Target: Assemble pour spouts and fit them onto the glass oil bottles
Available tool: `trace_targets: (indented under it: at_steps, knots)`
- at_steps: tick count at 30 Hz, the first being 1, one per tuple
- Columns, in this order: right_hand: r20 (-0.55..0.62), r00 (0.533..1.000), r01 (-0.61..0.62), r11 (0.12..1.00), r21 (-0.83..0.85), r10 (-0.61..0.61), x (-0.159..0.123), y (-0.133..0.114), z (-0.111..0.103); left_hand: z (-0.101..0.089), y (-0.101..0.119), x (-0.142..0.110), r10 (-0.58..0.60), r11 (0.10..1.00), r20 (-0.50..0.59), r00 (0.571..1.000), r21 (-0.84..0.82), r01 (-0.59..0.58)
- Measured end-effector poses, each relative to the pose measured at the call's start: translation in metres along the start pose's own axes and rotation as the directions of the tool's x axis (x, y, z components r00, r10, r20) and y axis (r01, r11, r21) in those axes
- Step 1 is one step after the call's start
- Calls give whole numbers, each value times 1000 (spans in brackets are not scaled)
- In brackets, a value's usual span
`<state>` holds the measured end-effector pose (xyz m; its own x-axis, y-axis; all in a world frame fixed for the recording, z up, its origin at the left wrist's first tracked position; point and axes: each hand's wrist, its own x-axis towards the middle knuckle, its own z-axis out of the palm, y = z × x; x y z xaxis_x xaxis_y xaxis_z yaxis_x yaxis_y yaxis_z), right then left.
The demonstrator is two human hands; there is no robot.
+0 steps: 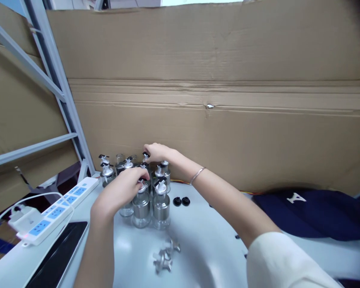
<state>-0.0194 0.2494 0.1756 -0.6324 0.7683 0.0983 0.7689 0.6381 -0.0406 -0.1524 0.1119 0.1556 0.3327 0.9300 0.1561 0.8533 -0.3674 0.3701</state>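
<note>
A tight cluster of glass bottles, each with a metal band and many with silvery tops carrying black levers, stands on the white table. My left hand is closed at the silvery top of a front glass bottle; its fingertips are partly hidden. Beside that one stands another front bottle, untouched. My right hand reaches to the back of the cluster, fingers closed on the black-and-silver top of a rear bottle. Other bottles hide that bottle's body.
Two round black parts lie right of the bottles. Several small metal fittings are nearer me. At left are a power strip and a black phone-like device. A navy cap lies right, before the cardboard wall.
</note>
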Motion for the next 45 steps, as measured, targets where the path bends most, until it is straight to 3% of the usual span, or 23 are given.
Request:
trace_targets:
  at_steps: [6,9,15,21,25,28,31,36,40,42,43,45]
  knots:
    - [53,996,-73,997,-6,74,-30,28,-6,-2,4,-2,-10,1000,-31,999,7,10]
    - [9,997,-80,996,38,80,-38,41,0,-5,7,-7,21,1000,-75,997,19,-20]
    - [-205,973,-79,987,139,107,-62,63,-3,-11,19,-15,83,996,-219,972,42,-76]
    - [-476,859,-118,979,168,185,-127,69,-27,-4,46,-14,179,978,-365,914,-38,-206]
    - [-671,739,-16,997,72,61,-178,57,-25,18,75,-10,345,915,-290,893,-108,-389]
    - [-679,733,61,998,2,-43,-209,49,-12,40,95,-6,464,862,-215,859,-113,-494]
    - [-670,739,102,995,5,-73,-235,41,5,63,105,1,508,834,-161,846,-153,-530]
    - [-687,726,136,984,117,-19,-264,26,30,88,106,11,558,764,-112,822,-318,-562]
    - [-692,718,192,932,307,79,-277,28,42,93,107,11,524,751,-93,847,-419,-511]
    - [-654,726,134,889,438,213,-280,39,52,91,109,10,513,767,-51,857,-422,-484]
    - [-619,728,45,880,472,295,-281,48,59,90,111,10,510,776,-25,860,-418,-472]
    - [-508,759,-254,903,346,408,-279,66,76,89,113,9,503,785,-7,864,-414,-460]
